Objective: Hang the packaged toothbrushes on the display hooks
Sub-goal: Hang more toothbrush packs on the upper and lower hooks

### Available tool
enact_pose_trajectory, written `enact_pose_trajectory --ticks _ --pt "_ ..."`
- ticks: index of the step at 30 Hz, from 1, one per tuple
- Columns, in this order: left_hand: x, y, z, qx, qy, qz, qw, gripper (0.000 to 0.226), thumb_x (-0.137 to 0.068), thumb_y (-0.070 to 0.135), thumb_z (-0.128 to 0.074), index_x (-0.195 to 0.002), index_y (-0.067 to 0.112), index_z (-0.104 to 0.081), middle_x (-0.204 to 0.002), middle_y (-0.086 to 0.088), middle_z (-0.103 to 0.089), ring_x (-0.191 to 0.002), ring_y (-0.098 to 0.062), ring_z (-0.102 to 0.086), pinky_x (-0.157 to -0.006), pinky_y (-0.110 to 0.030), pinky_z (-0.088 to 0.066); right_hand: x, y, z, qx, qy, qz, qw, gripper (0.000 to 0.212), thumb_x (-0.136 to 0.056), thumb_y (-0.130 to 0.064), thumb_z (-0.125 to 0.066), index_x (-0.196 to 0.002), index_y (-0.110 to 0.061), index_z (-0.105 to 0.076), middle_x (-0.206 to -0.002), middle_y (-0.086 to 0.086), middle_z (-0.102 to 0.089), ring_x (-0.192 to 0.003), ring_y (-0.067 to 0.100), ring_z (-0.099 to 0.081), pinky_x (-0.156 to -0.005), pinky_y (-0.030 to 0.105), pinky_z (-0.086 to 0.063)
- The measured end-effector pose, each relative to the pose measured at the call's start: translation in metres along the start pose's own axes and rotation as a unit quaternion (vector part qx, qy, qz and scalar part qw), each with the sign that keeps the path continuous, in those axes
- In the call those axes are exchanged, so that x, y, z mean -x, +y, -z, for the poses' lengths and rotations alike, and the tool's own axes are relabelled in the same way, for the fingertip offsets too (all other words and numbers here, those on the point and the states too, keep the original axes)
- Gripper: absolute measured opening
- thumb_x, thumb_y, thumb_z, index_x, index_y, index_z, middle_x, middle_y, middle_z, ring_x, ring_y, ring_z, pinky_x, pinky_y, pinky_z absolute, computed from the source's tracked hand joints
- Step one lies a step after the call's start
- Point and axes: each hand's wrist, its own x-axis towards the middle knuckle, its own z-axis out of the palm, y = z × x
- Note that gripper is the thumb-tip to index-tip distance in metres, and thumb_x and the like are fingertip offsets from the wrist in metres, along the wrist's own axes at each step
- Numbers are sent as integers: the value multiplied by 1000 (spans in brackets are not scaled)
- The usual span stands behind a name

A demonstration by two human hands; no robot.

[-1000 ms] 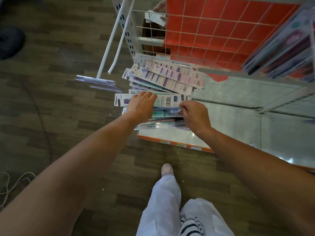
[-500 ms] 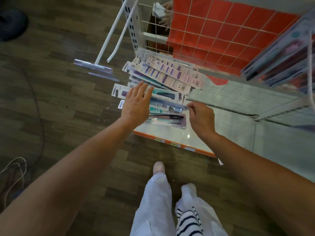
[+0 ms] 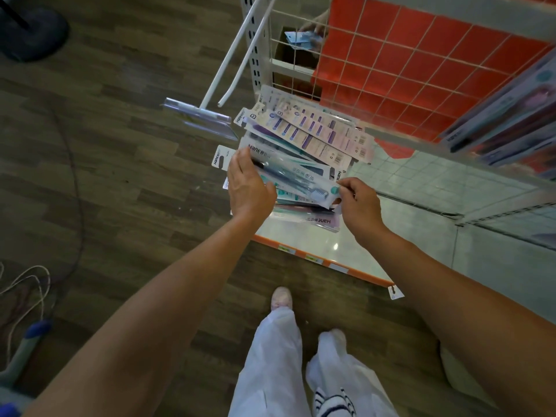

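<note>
**Toothbrush pack held over the pile on the shelf**

The right hand (image 3: 358,203) pinches the right end of a clear toothbrush pack (image 3: 296,179) between thumb and fingertips. The left hand (image 3: 249,188) lies released, fingers straight, flat on the pack's left end. The pack sits tilted just above a loose pile of packs (image 3: 316,136) heaped on the white, orange-edged shelf (image 3: 319,245). Up and left of the pile, a white hook (image 3: 237,55) juts out, with a clear tag holder (image 3: 201,118) at its tip. More packs (image 3: 505,121) hang at the right, in front of the wire grid (image 3: 406,70).
</note>
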Motion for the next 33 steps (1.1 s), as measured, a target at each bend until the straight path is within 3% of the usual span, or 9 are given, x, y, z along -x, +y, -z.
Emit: enact_pose_trajectory --ticks 3,6,7,9,11,14,19,26,33 --pt "4 -3 5 -81 0 -85 993 79 -83 10 -66 -150 13 -23 -158 -10 -20 -149 -27 -12 -120 -40 -7 -1 -8 -5 6 -25 31 999 18 -101 -12 -41 -97 -17 -58 -107 3 -61 -96 20 -58 -73 34 -54" --pt "3 -12 14 -164 -53 -160 972 73 -83 21 -69 -146 16 -31 -158 -8 -24 -150 -28 -7 -118 -39 5 -4 -20 -11 8 -49 65 997 21 -101 -10 -40 -92 -20 -55 -102 2 -59 -93 20 -55 -69 32 -49" --pt "3 -15 16 -180 -71 -177 965 68 -84 24 -69 -143 16 -37 -154 -8 -32 -149 -29 -13 -119 -41 3 -5 -25 -13 9 -54 75 996 21 -100 -9 -40 -91 -19 -56 -99 2 -58 -92 20 -54 -68 31 -47" --pt "4 -21 20 -190 -94 -186 959 55 -85 29 -68 -133 15 -47 -138 -7 -51 -136 -30 -39 -118 -42 -22 -7 -36 -20 17 -66 92 993 19 -101 -9 -39 -94 -15 -56 -97 0 -55 -91 16 -52 -62 19 -45" --pt "8 -27 26 -166 -108 -155 968 41 -88 30 -65 -124 15 -52 -121 -5 -61 -108 -23 -58 -92 -36 -48 -7 -46 -30 18 -72 107 992 15 -101 -11 -40 -101 -12 -56 -96 -2 -53 -85 8 -51 -54 7 -42" --pt "13 -38 37 -160 -141 -79 974 27 -92 30 -62 -113 15 -56 -107 -4 -63 -84 -16 -56 -69 -29 -50 -10 -56 -48 4 -42 104 994 21 -103 -24 -39 -113 -10 -51 -98 -3 -56 -82 4 -53 -56 7 -40" --pt "26 -61 39 -100 -168 24 980 30 -89 31 -64 -114 16 -61 -108 -6 -67 -89 -23 -65 -74 -39 -59 -26 -47 -75 175 -43 132 975 21 -97 -20 -52 -116 -12 -57 -115 5 -59 -108 23 -55 -88 37 -52" --pt "31 -63 25 -22 -273 69 959 40 -87 32 -69 -122 15 -59 -121 -7 -66 -103 -24 -65 -84 -41 -58 -39 -41 -95 363 -103 193 906 38 -89 -16 -63 -126 -16 -54 -125 4 -58 -117 25 -45 -94 38 -45" --pt "32 -63 11 43 -251 110 961 44 -88 31 -70 -127 15 -58 -127 -7 -63 -112 -25 -62 -87 -35 -56 -48 -38 -103 381 -103 224 891 43 -85 -22 -68 -125 -18 -52 -126 3 -56 -114 25 -43 -93 38 -40"
